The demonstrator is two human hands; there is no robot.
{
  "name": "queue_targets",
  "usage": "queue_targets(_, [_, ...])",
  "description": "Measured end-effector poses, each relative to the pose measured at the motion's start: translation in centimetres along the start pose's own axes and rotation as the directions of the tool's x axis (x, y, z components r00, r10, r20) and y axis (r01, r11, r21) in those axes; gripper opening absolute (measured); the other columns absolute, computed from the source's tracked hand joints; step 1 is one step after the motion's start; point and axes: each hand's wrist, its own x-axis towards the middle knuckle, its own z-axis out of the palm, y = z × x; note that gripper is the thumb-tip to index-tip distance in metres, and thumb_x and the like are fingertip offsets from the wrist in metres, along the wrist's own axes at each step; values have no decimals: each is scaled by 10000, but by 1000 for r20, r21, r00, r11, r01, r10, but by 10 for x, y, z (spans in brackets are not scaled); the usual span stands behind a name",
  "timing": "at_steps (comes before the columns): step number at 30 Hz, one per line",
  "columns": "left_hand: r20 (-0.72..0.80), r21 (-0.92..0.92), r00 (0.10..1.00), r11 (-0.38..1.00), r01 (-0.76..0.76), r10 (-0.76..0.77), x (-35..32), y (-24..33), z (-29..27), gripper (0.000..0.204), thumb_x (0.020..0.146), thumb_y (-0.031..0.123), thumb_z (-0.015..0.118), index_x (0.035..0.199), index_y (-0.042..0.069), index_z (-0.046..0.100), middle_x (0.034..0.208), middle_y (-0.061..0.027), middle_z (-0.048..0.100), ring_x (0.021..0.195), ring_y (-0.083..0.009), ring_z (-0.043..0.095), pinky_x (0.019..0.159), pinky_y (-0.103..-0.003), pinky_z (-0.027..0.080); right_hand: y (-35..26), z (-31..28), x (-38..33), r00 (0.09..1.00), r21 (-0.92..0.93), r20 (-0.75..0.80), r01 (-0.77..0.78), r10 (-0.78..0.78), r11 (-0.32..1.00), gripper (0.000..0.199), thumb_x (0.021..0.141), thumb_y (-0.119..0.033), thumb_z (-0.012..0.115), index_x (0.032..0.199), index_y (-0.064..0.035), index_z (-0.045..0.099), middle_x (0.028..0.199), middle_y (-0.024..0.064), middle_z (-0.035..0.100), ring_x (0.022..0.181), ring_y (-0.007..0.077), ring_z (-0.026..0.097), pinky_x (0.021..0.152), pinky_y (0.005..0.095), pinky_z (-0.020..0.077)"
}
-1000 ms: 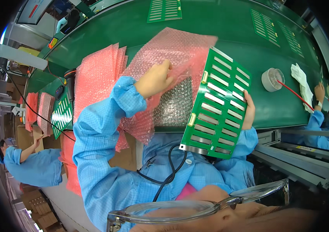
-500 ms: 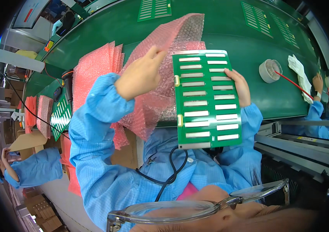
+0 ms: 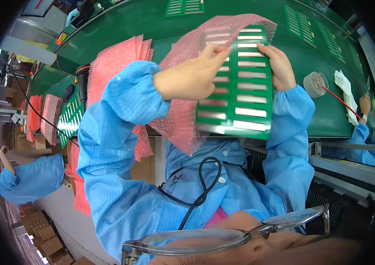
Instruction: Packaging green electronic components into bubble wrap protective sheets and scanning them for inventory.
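Since the earlier frames, the green rectangular circuit board panel with rows of pale slots (image 3: 237,84) is turning from a slant to nearly upright and its top is sliding up into the pink bubble-wrap bag (image 3: 183,110), while the left hand (image 3: 187,78) is shifting from the bag's flat face to its mouth. From the head camera, the left hand is pinching the bag's edge, thumb and forefinger closed on the film just beside the board's left side, the other fingers curled below. The right hand (image 3: 280,66) is gripping the board's right edge near the top, fingers wrapped behind it and thumb in front. Judging by this, bagging is well under way: the upper part is lying under the wrap above both sets of fingertips, while the lower part is hanging bare below the palms. Left of the left sleeve, a stack of pink bubble-wrap bags (image 3: 112,70) is lying on the green conveyor belt (image 3: 143,20).
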Motion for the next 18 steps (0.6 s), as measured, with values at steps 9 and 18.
queue_targets(9, [94,-414,996,909,49,-11,47,-9,27,799,696,105,563,1366,-1,142,1277,-197,226,1152,-321,375,906,-318,397,50,39,-11,993,139,-63,108,-100,984,233,890,-136,465,1105,-47,482,920,55,580,832,145,578,690,259,486])
queue_targets(18, [93,-354,990,933,-67,106,45,-21,46,764,768,222,608,1372,42,175,1275,-202,241,937,-270,521,834,-318,441,88,43,-31,985,144,173,-50,25,988,377,890,-103,410,1254,-31,342,1143,111,502,1032,191,522,813,315,478])
